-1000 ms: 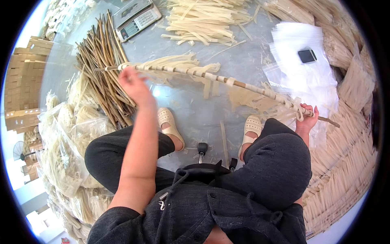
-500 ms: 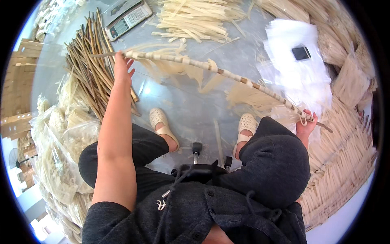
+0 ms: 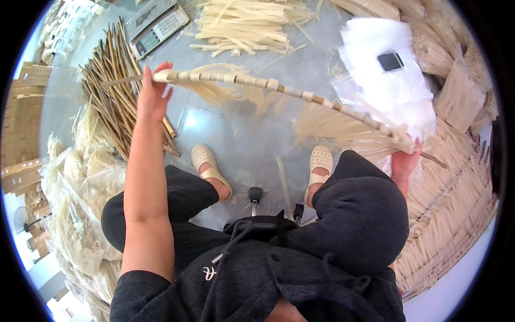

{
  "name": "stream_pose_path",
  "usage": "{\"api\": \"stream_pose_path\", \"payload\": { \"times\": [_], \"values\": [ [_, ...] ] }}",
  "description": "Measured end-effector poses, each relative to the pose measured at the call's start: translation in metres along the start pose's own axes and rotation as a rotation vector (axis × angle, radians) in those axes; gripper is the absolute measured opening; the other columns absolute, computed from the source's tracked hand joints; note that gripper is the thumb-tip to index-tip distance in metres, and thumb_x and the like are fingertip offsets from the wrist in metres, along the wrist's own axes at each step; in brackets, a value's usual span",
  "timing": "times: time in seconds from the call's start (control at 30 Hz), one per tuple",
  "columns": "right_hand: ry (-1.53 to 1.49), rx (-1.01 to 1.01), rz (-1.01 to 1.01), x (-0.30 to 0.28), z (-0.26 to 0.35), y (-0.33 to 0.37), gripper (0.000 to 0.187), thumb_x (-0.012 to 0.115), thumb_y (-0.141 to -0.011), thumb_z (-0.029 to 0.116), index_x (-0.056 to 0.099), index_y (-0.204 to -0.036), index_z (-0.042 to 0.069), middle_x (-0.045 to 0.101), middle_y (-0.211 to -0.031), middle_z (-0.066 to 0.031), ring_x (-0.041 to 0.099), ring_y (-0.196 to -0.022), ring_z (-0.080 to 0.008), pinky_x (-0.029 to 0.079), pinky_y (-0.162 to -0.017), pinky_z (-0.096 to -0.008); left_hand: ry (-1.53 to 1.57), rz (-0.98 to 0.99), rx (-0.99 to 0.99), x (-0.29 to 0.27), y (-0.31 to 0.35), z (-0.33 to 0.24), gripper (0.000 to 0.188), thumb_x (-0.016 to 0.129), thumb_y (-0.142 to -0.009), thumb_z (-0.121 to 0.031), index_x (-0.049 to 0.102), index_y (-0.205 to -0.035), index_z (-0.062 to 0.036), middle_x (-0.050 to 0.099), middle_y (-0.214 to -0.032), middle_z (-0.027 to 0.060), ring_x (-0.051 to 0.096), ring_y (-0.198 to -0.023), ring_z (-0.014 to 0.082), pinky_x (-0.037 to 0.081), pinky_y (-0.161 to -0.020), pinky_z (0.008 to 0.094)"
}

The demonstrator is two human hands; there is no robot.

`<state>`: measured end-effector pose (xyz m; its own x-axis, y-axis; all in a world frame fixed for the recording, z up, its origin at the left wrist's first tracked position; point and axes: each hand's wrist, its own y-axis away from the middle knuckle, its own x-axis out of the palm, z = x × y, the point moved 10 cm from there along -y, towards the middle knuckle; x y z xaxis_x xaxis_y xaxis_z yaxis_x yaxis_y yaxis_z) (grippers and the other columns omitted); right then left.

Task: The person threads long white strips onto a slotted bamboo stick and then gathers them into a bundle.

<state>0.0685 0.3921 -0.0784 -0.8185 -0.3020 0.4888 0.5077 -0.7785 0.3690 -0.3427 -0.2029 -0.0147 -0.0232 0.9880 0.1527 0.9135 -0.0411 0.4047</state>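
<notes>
A long, thin brown stick [image 3: 303, 96] is held across in front of me above the floor, bowed upward in the middle. Pale bands are wrapped along much of it, and flat cream strips [image 3: 327, 126] hang from it, partly blurred. Near its left end my left hand [image 3: 153, 96] holds the stick, fingers partly spread around it; the bare tip sticks out beyond. Toward the other end my right hand [image 3: 405, 160] closes on the stick just above my knee, beside pale strip ends. A darker bare tip pokes out past that hand.
Brown sticks [image 3: 111, 91] lie bundled at the left, by a scale with a keypad [image 3: 163, 27]. Cream strips [image 3: 247, 24] are heaped ahead. A dark-screened device [image 3: 390, 61] rests on white plastic sheets [image 3: 378, 88]. Strip piles [image 3: 445, 214] and plastic bags [image 3: 75, 204] flank me.
The stick arches more and its left end sits slightly further left and lower. My left hand has turned, its fingers now beside the first pale band. My right hand stays near the right end.
</notes>
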Motion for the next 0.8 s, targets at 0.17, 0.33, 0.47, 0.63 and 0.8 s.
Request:
{"api": "stream_pose_path", "payload": {
  "times": [0.17, 0.33, 0.47, 0.63, 0.8],
  "values": [
    [-0.056, -0.172, -0.021, -0.006, 0.037, 0.014, 0.045, 0.045, -0.089, 0.039, 0.053, -0.107, -0.002, 0.059, -0.106, -0.0142, 0.054, -0.104, -0.0289, 0.038, -0.098, -0.0442, 0.263, 0.024, 0.295, -0.01, 0.01, -0.013, 0.051, 0.035, -0.096, -0.045, 0.064, -0.101, -0.0024, 0.065, -0.102, 0.0081, 0.056, -0.095, 0.0173, 0.039, -0.09, 0.0322],
    [0.211, -0.018, 0.102, -0.01, -0.018, -0.001, 0.057, 0.036, -0.091, 0.038, 0.048, -0.121, -0.009, 0.054, -0.122, -0.0184, 0.051, -0.113, -0.0298, 0.035, -0.102, -0.0391, 0.031, 0.05, -0.1, -0.004, 0.003, 0.098, 0.053, 0.033, -0.097, -0.043, 0.064, -0.099, -0.0003, 0.065, -0.103, 0.0099, 0.055, -0.097, 0.0206, 0.039, -0.092, 0.0328],
    [0.151, -0.083, 0.295, 0.042, 0.027, 0.052, 0.054, 0.036, -0.09, 0.034, 0.051, -0.118, -0.009, 0.058, -0.117, -0.0188, 0.052, -0.112, -0.0284, 0.036, -0.1, -0.0381, 0.394, 0.043, 0.305, 0.012, 0.03, 0.019, 0.051, 0.034, -0.096, -0.041, 0.062, -0.095, 0.0022, 0.064, -0.099, 0.0162, 0.055, -0.102, 0.0253, 0.037, -0.096, 0.036],
    [0.482, -0.176, 0.063, -0.024, -0.033, 0.014, 0.034, 0.047, -0.089, 0.033, 0.056, -0.104, 0.004, 0.056, -0.104, -0.009, 0.054, -0.099, -0.0232, 0.039, -0.092, -0.0348, 0.153, -0.003, -0.083, 0.009, 0.013, 0.101, 0.051, 0.03, -0.097, -0.041, 0.058, -0.103, 0.0012, 0.063, -0.105, 0.0159, 0.055, -0.103, 0.0261, 0.038, -0.096, 0.036],
    [0.177, -0.162, 0.118, 0.008, 0.016, 0.03, 0.039, 0.045, -0.088, 0.032, 0.054, -0.108, -0.001, 0.056, -0.112, -0.0133, 0.051, -0.109, -0.0251, 0.037, -0.097, -0.0355, 0.327, 0.224, 0.12, 0.03, 0.02, 0.023, 0.044, 0.033, -0.096, -0.033, 0.06, -0.096, 0.0023, 0.064, -0.099, 0.0181, 0.059, -0.096, 0.0267, 0.043, -0.09, 0.0382]
  ]
}}
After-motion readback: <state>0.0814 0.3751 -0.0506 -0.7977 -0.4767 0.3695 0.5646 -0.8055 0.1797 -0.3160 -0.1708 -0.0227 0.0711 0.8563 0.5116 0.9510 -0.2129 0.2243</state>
